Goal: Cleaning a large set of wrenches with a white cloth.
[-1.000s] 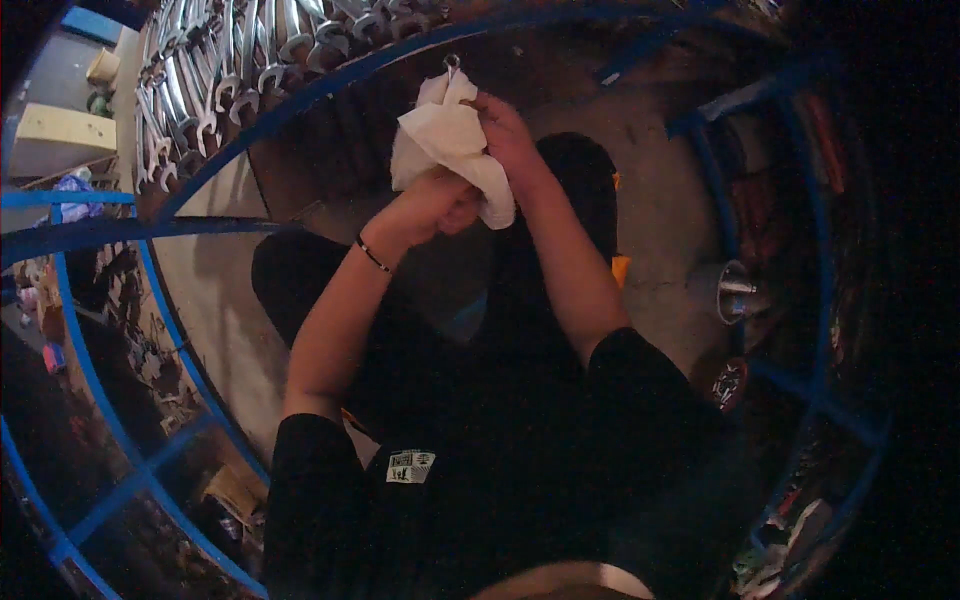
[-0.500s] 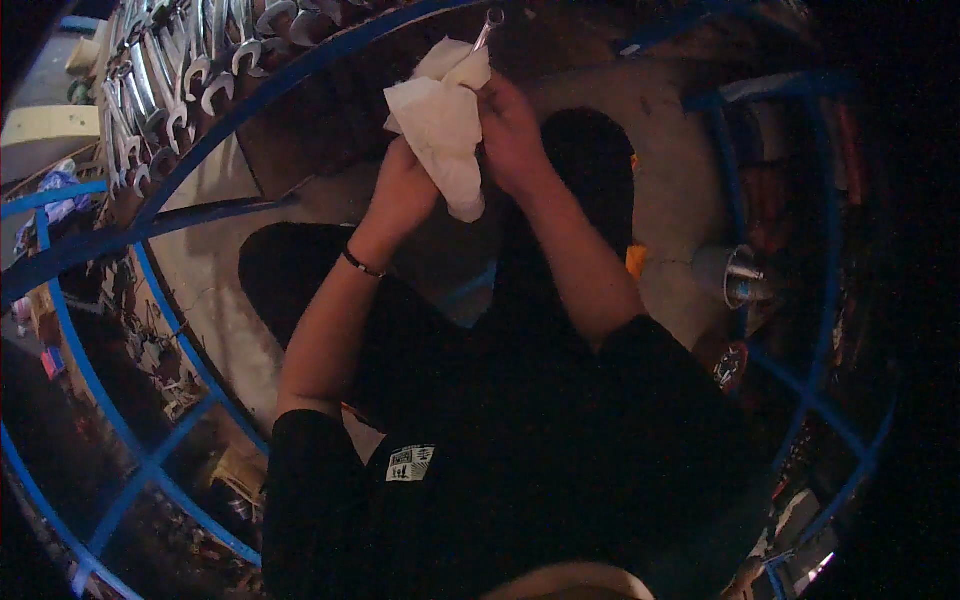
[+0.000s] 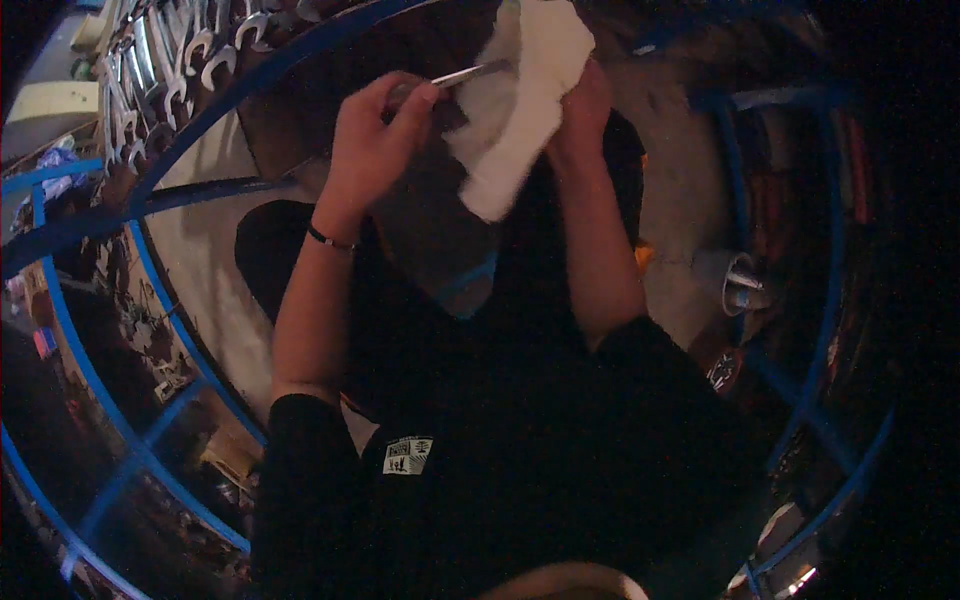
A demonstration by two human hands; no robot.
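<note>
My left hand (image 3: 372, 145) is closed around one end of a slim metal wrench (image 3: 458, 76), with thumb and fingers pinching it. The wrench's shaft points right, and its far end passes by a crumpled white cloth (image 3: 535, 95); whether it touches the cloth I cannot tell. My right hand (image 3: 583, 120) grips the cloth along its right side, and most of its fingers are hidden behind it. The lower corner of the cloth hangs loose between my forearms.
Several open-end wrenches (image 3: 205, 50) hang at the upper left, beside a blue metal frame (image 3: 180, 195). Another blue rack (image 3: 832, 230) stands at the right. Near it a light-coloured cup (image 3: 712, 275) with metal pieces sits on the concrete floor (image 3: 675, 200).
The wrench has come out of the cloth's folds and now shows in my left hand, which has moved up and left. My right hand has carried the cloth up and right, and it hangs more spread out.
</note>
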